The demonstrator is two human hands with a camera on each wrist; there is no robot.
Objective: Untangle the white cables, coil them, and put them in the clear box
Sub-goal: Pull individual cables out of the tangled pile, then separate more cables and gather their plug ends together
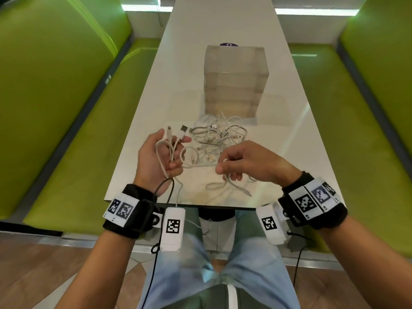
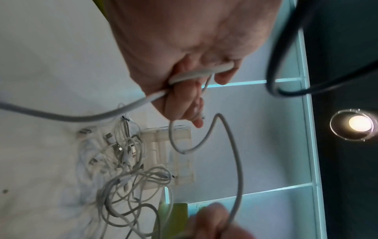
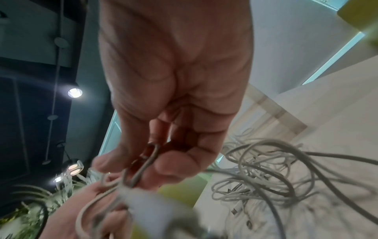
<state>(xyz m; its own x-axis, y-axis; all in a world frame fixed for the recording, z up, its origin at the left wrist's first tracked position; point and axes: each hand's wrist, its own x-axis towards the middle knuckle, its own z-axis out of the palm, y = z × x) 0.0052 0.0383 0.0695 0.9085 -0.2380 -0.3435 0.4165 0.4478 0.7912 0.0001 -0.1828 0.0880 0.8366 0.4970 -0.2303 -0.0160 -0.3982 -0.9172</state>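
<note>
My left hand (image 1: 172,156) is raised palm-up over the white table's near left and grips a white cable (image 1: 170,144). Two of the cable's plug ends stick up past the fingers. In the left wrist view the fingers (image 2: 222,77) curl round that cable (image 2: 196,75). My right hand (image 1: 225,168) pinches a loop of white cable (image 1: 229,185) between thumb and fingers, as the right wrist view also shows (image 3: 146,163). A tangle of white cables (image 1: 219,136) lies just beyond both hands. Behind it stands the tall clear box (image 1: 236,81).
Green benches (image 1: 66,108) flank the narrow white table (image 1: 278,134) on both sides. The table's near edge (image 1: 178,204) lies just under my wrists. A purple object (image 1: 228,44) peeks out behind the box. A black camera lead (image 1: 165,188) loops by my left wrist.
</note>
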